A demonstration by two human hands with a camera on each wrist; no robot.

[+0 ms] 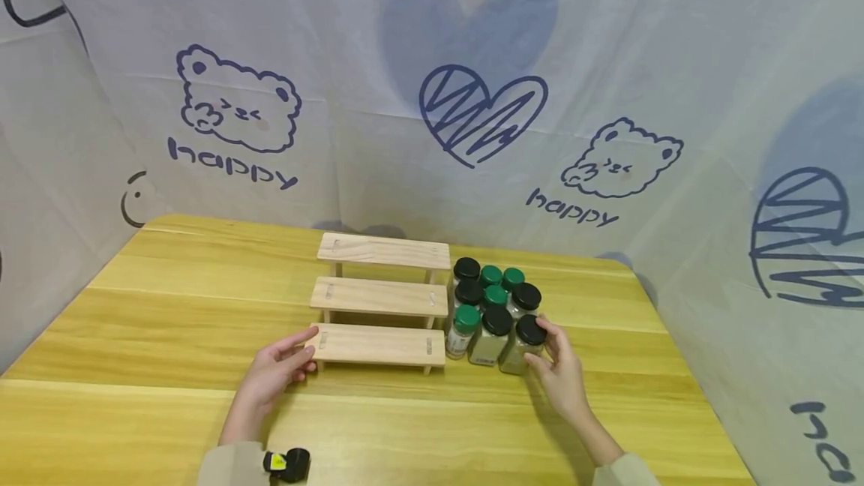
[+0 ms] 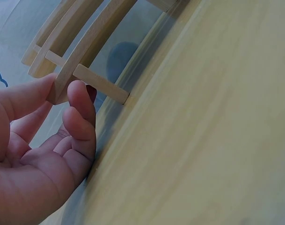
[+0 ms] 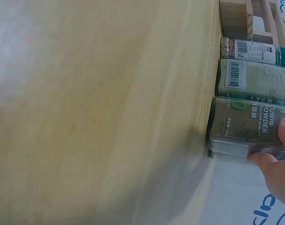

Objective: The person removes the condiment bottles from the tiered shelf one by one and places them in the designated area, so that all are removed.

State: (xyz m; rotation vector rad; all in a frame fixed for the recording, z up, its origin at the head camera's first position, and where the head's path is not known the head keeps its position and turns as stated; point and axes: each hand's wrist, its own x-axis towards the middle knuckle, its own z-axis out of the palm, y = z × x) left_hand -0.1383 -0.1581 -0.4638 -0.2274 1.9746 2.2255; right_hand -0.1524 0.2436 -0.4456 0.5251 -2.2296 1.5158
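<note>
A wooden three-step rack [image 1: 378, 343] stands on the table. My left hand [image 1: 275, 370] pinches the left end of its lowest board [image 2: 62, 86], with fingertips above and below the wood in the left wrist view. To the right of the rack, several spice jars [image 1: 496, 325] with black or green lids stand in a close group. My right hand [image 1: 562, 377] holds the front right one, a cumin powder jar [image 3: 240, 122] with a black lid, between thumb and fingers. Its base is down at the tabletop beside a paler jar [image 3: 254, 79].
The yellow wooden table [image 1: 169, 306] ends at a hanging cloth [image 1: 337, 96] printed with bears and hearts. A small black device with a yellow label [image 1: 286, 463] sits at my left sleeve. A green-lidded jar [image 1: 463, 330] stands close to the rack's right end.
</note>
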